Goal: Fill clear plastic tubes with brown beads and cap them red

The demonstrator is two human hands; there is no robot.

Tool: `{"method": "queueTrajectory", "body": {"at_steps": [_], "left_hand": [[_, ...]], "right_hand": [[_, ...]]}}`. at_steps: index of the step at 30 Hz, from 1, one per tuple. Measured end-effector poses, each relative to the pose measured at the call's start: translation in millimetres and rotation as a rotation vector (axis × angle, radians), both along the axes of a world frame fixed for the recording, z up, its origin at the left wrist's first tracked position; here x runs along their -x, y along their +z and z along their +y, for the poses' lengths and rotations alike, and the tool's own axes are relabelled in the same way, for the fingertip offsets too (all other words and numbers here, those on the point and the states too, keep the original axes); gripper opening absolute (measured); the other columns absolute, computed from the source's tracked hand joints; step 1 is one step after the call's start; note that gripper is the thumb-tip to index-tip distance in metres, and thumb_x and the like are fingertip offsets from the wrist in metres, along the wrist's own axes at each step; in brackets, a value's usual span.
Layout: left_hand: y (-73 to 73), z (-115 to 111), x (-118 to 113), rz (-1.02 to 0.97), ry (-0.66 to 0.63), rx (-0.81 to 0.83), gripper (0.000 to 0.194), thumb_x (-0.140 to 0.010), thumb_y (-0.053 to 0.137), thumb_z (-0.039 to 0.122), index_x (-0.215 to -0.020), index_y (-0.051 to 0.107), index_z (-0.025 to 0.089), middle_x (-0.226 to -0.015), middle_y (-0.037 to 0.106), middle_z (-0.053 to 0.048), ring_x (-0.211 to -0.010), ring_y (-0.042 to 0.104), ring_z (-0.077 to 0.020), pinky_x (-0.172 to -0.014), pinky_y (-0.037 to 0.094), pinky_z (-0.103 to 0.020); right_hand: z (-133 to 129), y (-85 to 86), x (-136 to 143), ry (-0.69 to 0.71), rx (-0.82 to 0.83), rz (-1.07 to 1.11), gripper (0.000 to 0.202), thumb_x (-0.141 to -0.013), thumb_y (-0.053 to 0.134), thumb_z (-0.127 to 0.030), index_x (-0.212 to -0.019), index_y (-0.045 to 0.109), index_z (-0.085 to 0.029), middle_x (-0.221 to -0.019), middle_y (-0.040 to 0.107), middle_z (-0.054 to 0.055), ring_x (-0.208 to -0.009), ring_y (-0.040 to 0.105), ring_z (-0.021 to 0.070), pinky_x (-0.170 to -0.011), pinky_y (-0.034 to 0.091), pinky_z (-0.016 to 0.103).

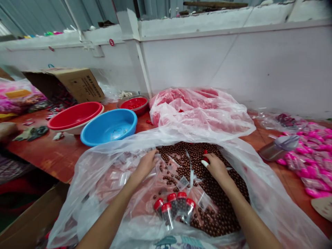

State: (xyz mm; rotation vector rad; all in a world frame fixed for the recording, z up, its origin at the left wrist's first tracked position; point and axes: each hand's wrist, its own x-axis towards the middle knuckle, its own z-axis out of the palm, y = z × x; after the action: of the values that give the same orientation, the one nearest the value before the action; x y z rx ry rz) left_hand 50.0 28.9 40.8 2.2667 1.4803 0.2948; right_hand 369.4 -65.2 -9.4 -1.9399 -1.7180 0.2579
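Observation:
Brown beads lie heaped in a large clear plastic bag spread open on the table. My right hand is over the beads, its fingers closed on a small red cap, a white wrap on one finger. At the left edge of the heap, my left hand has its fingers bent together; what they hold, if anything, is too small to tell. Several clear jars with red lids stand or lean nearer me, some with beads inside. Empty clear containers lie to the left.
Blue basin, red basin and a bowl of red pieces sit back left. Behind is a bag of red items. A plastic cup and pink packets are at right. Another person's hand shows far left.

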Motion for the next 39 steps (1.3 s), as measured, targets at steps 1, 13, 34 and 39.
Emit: {"method": "queueTrajectory", "body": {"at_steps": [1,13,34,39], "left_hand": [[-0.8,-2,-7,-0.092,-0.003,0.023,0.039,-0.08,0.048,0.018,-0.119,0.052,0.019,-0.111,0.06,-0.008,-0.098,0.056,-0.0202,-0.088,0.041,-0.031],[-53.1,18,-70,-0.503,0.215,0.48,0.027,-0.073,0.058,0.017,-0.1,0.062,0.013,-0.071,0.064,-0.001,-0.05,0.055,-0.0097,-0.047,0.044,-0.019],[-57.5,1,-100,-0.765,0.252,1.018,0.031,-0.06,0.075,0.014,-0.09,0.066,0.015,-0.066,0.063,-0.001,-0.053,0.06,-0.0121,-0.053,0.053,-0.026],[-51.3,-11,-101,-0.862,0.193,1.154,0.034,-0.059,0.076,0.014,-0.09,0.063,0.014,-0.074,0.063,-0.002,-0.061,0.063,-0.0133,-0.058,0.055,-0.026]], "right_hand": [[-2,0.0,0,0.009,0.009,0.013,0.027,-0.077,0.053,-0.017,-0.101,0.065,-0.02,-0.098,0.061,0.008,-0.092,0.059,0.0229,-0.085,0.045,0.037],[-64,17.0,4,-0.023,0.074,0.501,0.037,-0.085,0.045,-0.032,-0.12,0.053,-0.023,-0.122,0.059,0.006,-0.111,0.055,0.0219,-0.099,0.039,0.041],[-82,-8.4,25,-0.086,0.096,0.991,0.055,-0.077,0.06,-0.03,-0.129,0.045,-0.02,-0.118,0.061,0.011,-0.099,0.062,0.0218,-0.093,0.045,0.043],[-76,4.0,34,-0.052,0.084,0.978,0.039,-0.074,0.064,-0.035,-0.11,0.062,-0.021,-0.117,0.062,0.007,-0.111,0.055,0.0244,-0.099,0.039,0.043]]}}
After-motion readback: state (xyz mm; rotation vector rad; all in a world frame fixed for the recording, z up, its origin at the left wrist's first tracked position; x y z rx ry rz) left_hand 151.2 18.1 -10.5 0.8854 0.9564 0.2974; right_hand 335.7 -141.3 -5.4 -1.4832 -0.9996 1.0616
